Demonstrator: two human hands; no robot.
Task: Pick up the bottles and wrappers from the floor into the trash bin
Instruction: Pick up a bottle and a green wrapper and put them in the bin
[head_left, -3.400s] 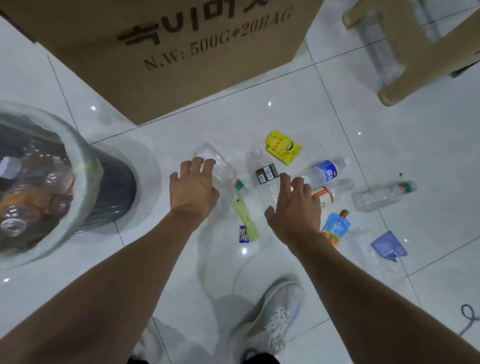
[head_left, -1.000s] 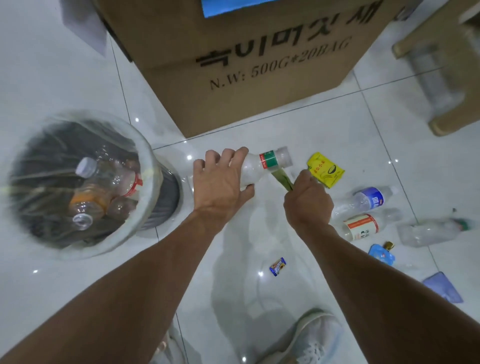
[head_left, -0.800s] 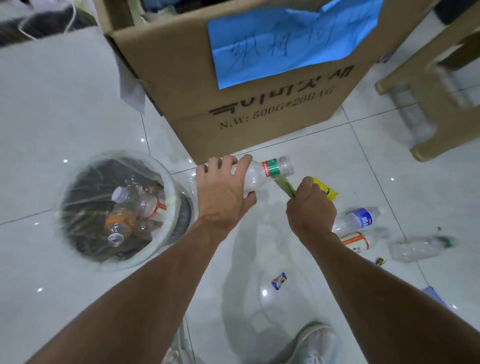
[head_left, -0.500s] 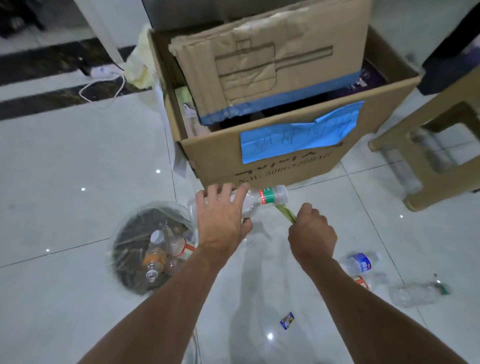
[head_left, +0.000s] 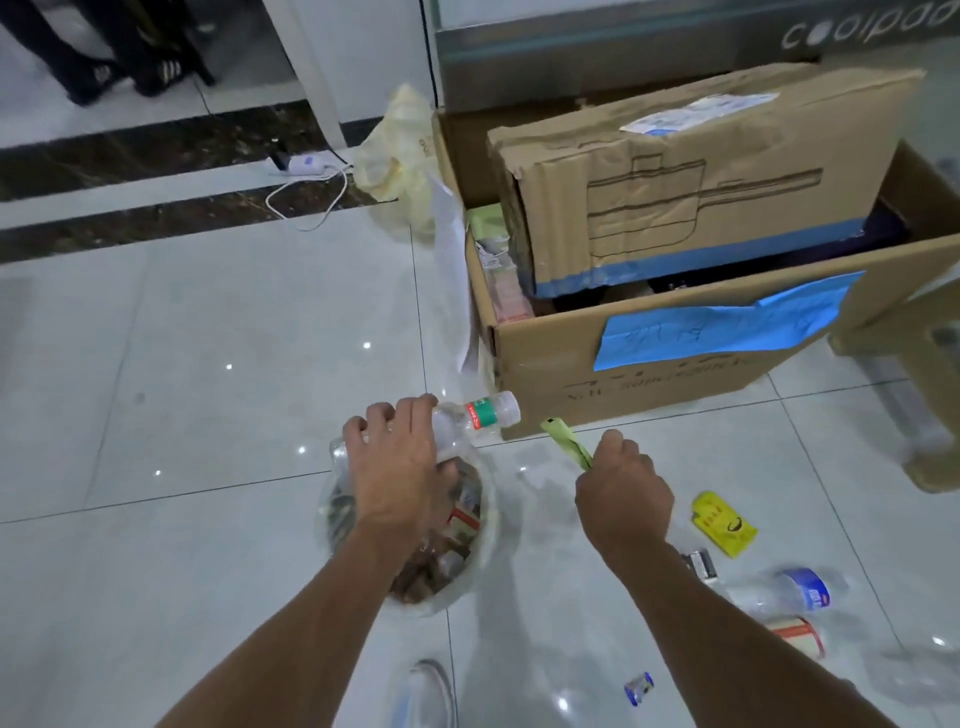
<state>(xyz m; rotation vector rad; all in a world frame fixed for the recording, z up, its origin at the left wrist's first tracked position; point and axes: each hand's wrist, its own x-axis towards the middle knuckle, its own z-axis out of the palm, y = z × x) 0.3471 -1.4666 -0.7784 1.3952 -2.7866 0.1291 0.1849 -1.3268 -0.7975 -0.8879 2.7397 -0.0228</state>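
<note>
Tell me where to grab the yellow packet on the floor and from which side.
Take the yellow packet from above, pinching its near right corner. It lies flat on the tile with nothing over it, and the right hand is closest but shut on a green wrapper.

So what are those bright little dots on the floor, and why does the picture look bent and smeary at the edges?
Head view: the dots are ceiling lights glaring off the glossy floor tiles; the wide-angle lens bows the cardboard box and tile lines; motion blur smears the stool at right, while the left hand and its bottle stay fairly sharp.
</note>
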